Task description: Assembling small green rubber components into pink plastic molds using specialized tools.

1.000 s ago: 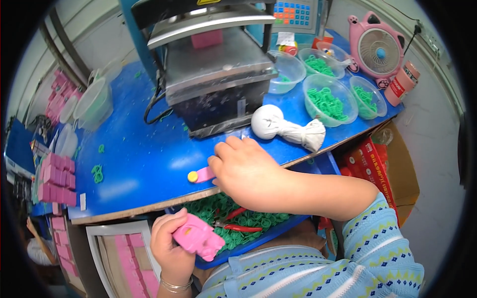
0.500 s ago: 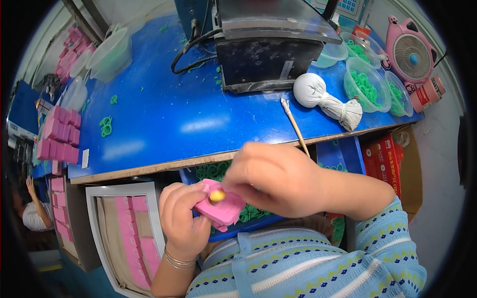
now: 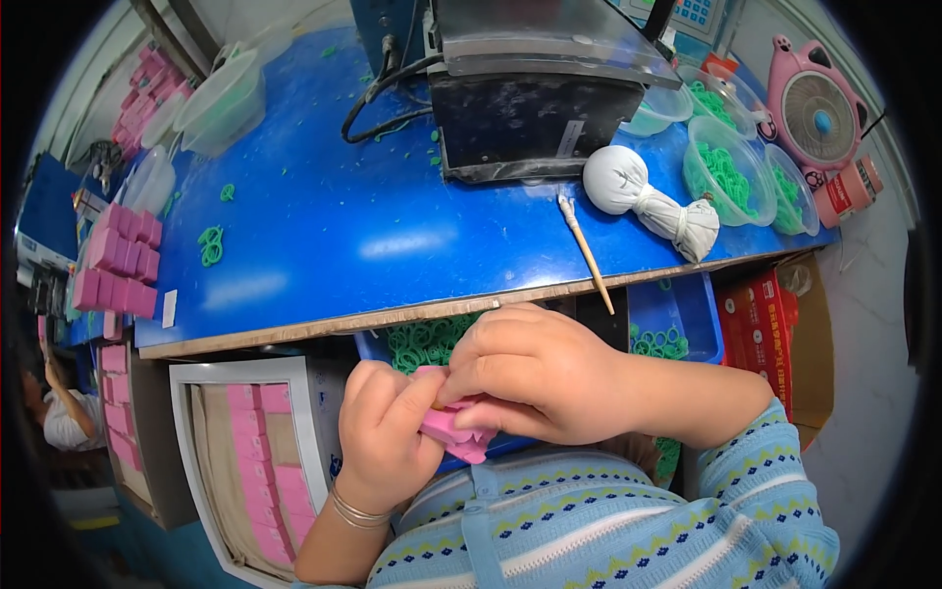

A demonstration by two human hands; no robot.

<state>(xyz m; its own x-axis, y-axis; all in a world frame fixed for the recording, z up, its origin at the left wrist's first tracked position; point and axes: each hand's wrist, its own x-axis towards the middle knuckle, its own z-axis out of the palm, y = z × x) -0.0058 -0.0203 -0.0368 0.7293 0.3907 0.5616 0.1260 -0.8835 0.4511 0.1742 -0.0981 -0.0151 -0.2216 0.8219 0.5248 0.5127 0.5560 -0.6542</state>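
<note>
Low in front of my body, both hands hold one pink rubber mold [image 3: 458, 438], a soft block with a ragged edge. My left hand [image 3: 385, 442] has its fingers closed round the mold's left side. On the right side, the thumb and fingers of my right hand [image 3: 554, 375] pinch the mold and cover much of it. A small brownish-yellow bit shows between the fingers; most of it is hidden. Beneath my hands lies a blue bin [image 3: 714, 319] with many green ring-shaped pieces [image 3: 432, 339].
Above stands a blue table [image 3: 324, 226] with a black machine [image 3: 530, 118], a white cloth pouch [image 3: 643, 201], a wooden-handled brush [image 3: 587, 250] and bowls of green pieces [image 3: 726, 182]. Pink blocks [image 3: 118, 260] are stacked left. A white-framed tray [image 3: 240, 368] stands lower left; another person [image 3: 74, 417] is beyond.
My right hand has come down onto the mold and now grips it. The mold's opening and the yellow piece, plain before, are mostly covered. My left hand has shifted slightly right.
</note>
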